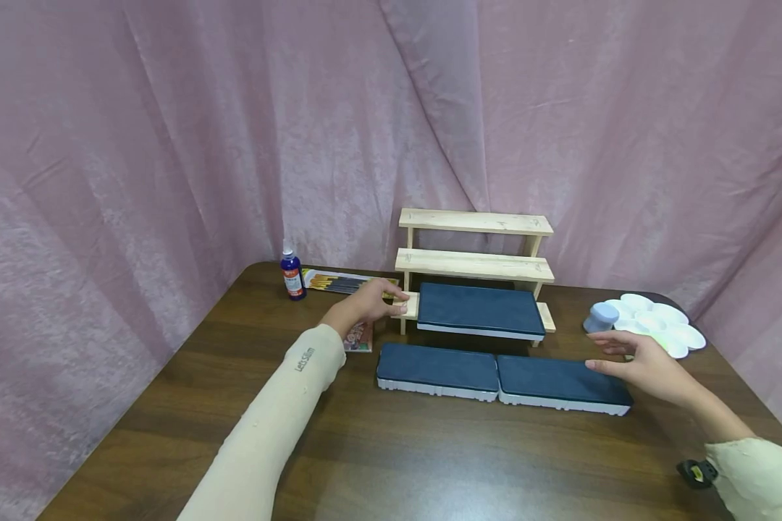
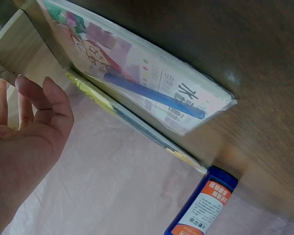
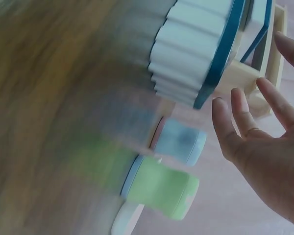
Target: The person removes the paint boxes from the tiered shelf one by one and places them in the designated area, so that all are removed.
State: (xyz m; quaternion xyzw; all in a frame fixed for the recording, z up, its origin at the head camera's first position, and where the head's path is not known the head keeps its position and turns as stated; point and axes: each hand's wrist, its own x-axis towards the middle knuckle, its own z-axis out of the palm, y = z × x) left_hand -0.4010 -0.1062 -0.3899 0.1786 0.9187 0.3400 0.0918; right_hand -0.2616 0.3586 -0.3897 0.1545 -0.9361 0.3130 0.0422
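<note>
My left hand (image 1: 374,300) is at the left end of the lowest step of a wooden stepped rack (image 1: 476,264), its fingers loosely bent beside the wood. In the left wrist view, the fingertips of that hand (image 2: 34,117) are close to the rack's end. A flat box with a dark blue lid (image 1: 482,307) rests on the lowest step. Two similar boxes lie end to end on the table in front, a left one (image 1: 438,367) and a right one (image 1: 560,380). Over the right box's far right end hovers my right hand (image 1: 641,362), fingers spread and holding nothing.
At the back left stand a blue bottle (image 1: 292,275) and a pack of brushes (image 1: 339,282). A booklet (image 2: 137,68) with a blue pen (image 2: 154,95) on it lies by the left hand. To the right are a blue cup (image 1: 601,317), a green cup (image 3: 159,186) and a white flower-shaped palette (image 1: 658,322).
</note>
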